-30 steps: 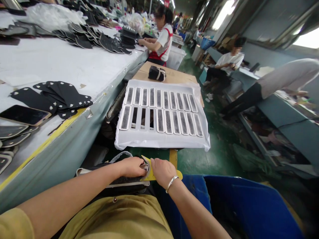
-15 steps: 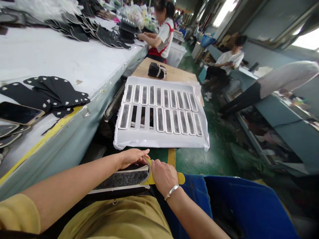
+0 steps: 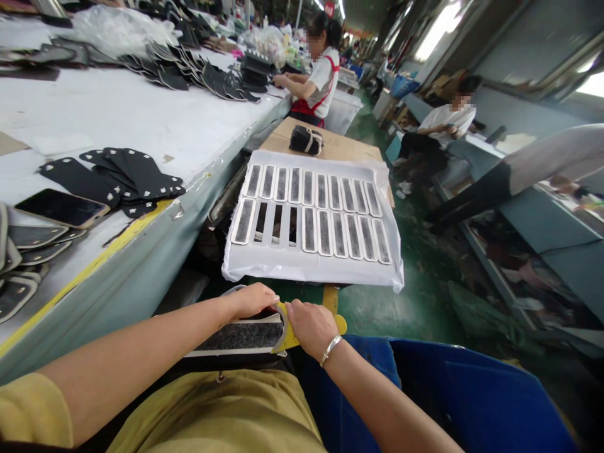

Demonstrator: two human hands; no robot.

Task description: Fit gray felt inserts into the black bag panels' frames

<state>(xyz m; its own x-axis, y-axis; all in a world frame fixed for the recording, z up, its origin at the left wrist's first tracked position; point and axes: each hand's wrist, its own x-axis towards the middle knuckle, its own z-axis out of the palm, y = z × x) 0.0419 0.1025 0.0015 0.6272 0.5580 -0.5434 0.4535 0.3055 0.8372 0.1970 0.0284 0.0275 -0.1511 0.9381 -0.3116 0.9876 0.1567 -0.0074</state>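
A white tabletop (image 3: 94,116) is seen upper left, green floor (image 3: 365,314) right of centre; a yellow tool (image 3: 287,341) is gripped by the curled right hand (image 3: 314,327), the half-bent left hand's (image 3: 252,300) hold being unclear.

Rough beside smooth

Matt, felt-like roughness is shown by the grey strip (image 3: 240,336), smooth plastic by the yellow tool (image 3: 289,340). Creased cloth is seen in the white cover (image 3: 268,267), polished metal in the bracelet (image 3: 329,350), gloss on the phone (image 3: 61,207).

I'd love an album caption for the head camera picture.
Right hand gripping a yellow tool at the end of a dark piece, left hand close by, a frame of grey strips beyond.
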